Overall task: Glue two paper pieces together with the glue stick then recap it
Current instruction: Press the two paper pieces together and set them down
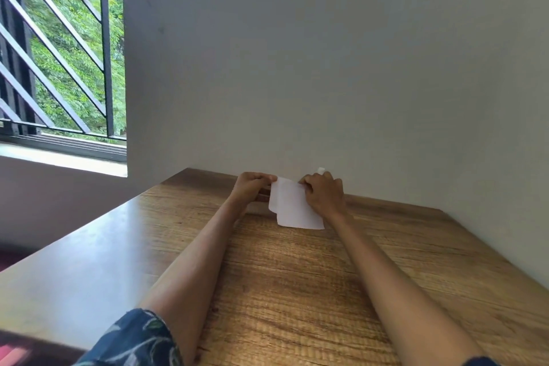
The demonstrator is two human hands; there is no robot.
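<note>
Two white paper pieces (292, 205) overlap each other and hang lifted above the far part of the wooden table (297, 276), their lower edge close to the surface. My left hand (252, 186) pinches their top left corner. My right hand (325, 192) pinches the top right corner. A small white tip (321, 170), maybe the glue stick, pokes up just behind my right hand; the rest of it is hidden.
A plain grey wall (326, 68) rises directly behind the table's far edge and along its right side. A barred window (59, 53) with green trees outside is at the left. The table's left edge drops off near the window.
</note>
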